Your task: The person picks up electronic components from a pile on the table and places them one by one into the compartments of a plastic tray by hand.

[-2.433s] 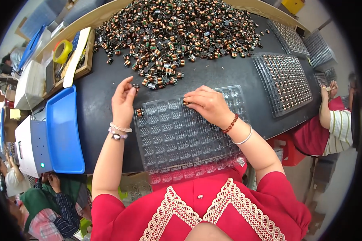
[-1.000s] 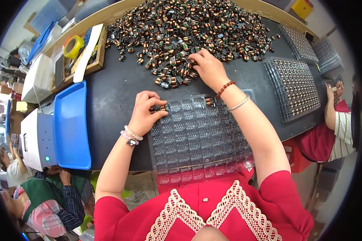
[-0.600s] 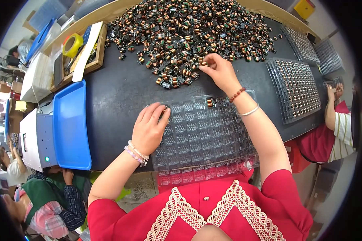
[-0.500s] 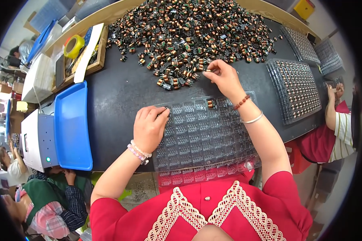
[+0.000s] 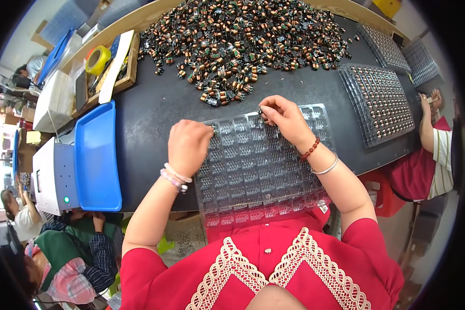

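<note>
A clear plastic tray [image 5: 263, 175] with many small pockets lies on the black table in front of me. My left hand [image 5: 189, 145] rests closed on the tray's left far corner, holding it down. My right hand [image 5: 284, 118] is at the tray's far edge, its fingertips pinching a small copper coil part [image 5: 261, 111] over a pocket. A large heap of copper coil parts [image 5: 237, 41] covers the far side of the table.
A blue tray [image 5: 95, 155] lies at the left, beside a white machine [image 5: 49, 175]. Filled trays [image 5: 382, 101] lie at the right, where another person's hand [image 5: 429, 101] works. A yellow tape roll [image 5: 97, 59] sits in a wooden box. People sit at the lower left.
My right hand came back from the coil heap to the tray's far edge with a part. My left hand shifted slightly toward the tray's left corner.
</note>
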Motion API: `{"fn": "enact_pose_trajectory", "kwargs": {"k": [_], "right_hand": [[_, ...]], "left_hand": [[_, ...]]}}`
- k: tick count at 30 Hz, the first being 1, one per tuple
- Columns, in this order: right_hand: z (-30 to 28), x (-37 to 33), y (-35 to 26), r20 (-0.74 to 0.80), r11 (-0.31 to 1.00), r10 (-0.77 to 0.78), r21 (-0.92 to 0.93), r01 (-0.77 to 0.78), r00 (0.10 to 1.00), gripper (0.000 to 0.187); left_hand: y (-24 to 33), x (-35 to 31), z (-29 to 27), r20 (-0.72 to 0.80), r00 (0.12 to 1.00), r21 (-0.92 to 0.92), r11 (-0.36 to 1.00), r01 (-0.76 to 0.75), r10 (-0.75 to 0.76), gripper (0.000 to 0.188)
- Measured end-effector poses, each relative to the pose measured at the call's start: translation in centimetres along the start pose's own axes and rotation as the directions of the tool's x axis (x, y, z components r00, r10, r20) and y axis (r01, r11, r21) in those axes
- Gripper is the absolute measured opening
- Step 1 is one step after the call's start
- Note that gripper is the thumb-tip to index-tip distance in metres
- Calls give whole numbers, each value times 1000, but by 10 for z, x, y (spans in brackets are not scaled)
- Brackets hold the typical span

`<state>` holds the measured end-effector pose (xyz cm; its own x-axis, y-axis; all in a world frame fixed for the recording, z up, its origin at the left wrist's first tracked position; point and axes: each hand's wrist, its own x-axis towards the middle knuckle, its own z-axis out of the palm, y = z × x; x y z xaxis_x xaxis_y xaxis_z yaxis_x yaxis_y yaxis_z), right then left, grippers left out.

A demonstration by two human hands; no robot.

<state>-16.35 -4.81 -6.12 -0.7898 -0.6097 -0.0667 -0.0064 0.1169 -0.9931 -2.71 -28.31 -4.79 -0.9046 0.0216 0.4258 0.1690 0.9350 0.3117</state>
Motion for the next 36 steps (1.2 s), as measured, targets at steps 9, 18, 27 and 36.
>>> {"fn": "enact_pose_trajectory", "kwargs": {"k": [9,18,27,36], "right_hand": [[1,-2,-17,-19,997,-17,78,18,1000,16],[11,-9,-19,-6,919,-113,-381,102,994,11],[10,-10,-20,24,901,-131,-415,129,991,16],[2,-9,-15,50,747,-308,-606,274,950,19]], "left_hand": [[-48,46,30,-36,986,-169,973,157,-165,32],[-39,41,12,76,916,-165,902,400,-393,25],[11,16,7,133,968,-279,929,243,-213,19],[12,9,20,133,949,-328,891,314,-286,19]]}}
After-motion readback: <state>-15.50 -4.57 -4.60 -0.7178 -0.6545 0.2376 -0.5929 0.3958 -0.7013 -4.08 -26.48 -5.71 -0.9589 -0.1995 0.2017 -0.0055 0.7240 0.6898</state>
